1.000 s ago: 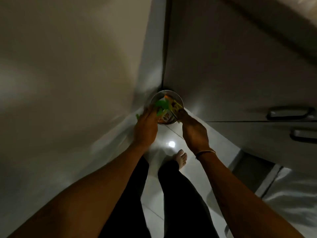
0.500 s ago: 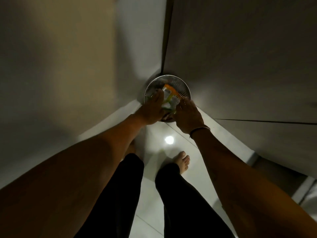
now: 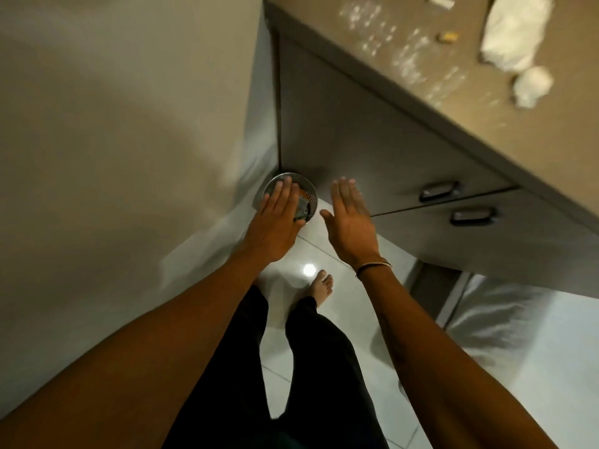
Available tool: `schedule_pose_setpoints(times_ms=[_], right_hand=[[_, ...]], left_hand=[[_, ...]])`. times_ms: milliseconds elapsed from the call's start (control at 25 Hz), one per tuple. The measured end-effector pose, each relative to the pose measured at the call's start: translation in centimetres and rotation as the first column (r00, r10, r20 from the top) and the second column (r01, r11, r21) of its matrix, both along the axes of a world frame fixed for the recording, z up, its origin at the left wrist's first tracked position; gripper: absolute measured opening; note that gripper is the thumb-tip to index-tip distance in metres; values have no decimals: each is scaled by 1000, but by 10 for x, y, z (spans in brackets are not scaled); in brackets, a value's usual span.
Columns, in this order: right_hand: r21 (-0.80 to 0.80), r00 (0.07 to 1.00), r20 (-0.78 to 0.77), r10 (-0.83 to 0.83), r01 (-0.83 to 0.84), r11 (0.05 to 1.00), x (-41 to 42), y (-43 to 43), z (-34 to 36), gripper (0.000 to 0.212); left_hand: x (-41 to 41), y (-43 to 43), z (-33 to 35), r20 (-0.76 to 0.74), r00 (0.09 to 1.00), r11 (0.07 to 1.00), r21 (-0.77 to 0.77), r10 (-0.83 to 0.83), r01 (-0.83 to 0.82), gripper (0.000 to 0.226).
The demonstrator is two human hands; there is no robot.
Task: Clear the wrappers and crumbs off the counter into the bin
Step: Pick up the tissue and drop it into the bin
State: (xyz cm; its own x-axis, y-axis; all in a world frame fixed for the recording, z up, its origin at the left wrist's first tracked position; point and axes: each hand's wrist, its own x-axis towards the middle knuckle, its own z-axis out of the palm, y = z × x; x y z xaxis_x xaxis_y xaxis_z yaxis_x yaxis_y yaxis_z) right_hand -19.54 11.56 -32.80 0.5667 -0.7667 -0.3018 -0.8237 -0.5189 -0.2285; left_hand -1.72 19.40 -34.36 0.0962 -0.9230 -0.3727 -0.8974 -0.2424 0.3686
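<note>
Head view, one entry. My left hand (image 3: 275, 222): grip open, fingers flat and together, palm down over the mouth of the bin (image 3: 310, 189), holding nothing; whether it touches the rim I cannot tell. My right hand (image 3: 351, 222): grip open, fingers straight, empty, held just beside the bin on its right and clear of it; a thin band (image 3: 372, 265) sits at that wrist. Bin: small, round, metal-rimmed, standing on the tiled floor (image 3: 324, 254) in the corner where the wall (image 3: 113, 124) meets the cabinet front (image 3: 372, 150). Contents: wrappers (image 3: 77, 212), partly hidden under my left fingers, an orange edge and a dark printed face showing; number not legible. Desk (image 3: 486, 102), upper right, well apart from both hands: a scatter of pale crumbs (image 3: 411, 56), two crumpled white wads (image 3: 515, 30), one large and one small, and two small pale bits near the far edge, all blurred. Below: two drawer handles (image 3: 439, 190), dark trouser legs, one bare foot (image 3: 321, 286).
</note>
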Motion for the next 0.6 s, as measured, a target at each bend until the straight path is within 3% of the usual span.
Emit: schedule_pose_setpoints(times_ms=[120, 400, 480, 600], right_hand=[[-89, 985, 140, -103, 116, 989, -11, -7, 87, 70], [-388, 836, 544, -71, 325, 863, -17, -29, 217, 48], [-427, 807, 582, -100, 408, 807, -24, -53, 242, 46], [-423, 825, 517, -229, 479, 770, -45, -97, 258, 47]], left_hand=[[-6, -8, 89, 55, 998, 977, -211, 7, 5, 79], [-19, -74, 212, 14, 1000, 841, -540, -26, 30, 78], [-33, -107, 239, 2, 996, 804, -589, -92, 76, 77], [-61, -165, 261, 65, 975, 765, -610, -213, 207, 68]])
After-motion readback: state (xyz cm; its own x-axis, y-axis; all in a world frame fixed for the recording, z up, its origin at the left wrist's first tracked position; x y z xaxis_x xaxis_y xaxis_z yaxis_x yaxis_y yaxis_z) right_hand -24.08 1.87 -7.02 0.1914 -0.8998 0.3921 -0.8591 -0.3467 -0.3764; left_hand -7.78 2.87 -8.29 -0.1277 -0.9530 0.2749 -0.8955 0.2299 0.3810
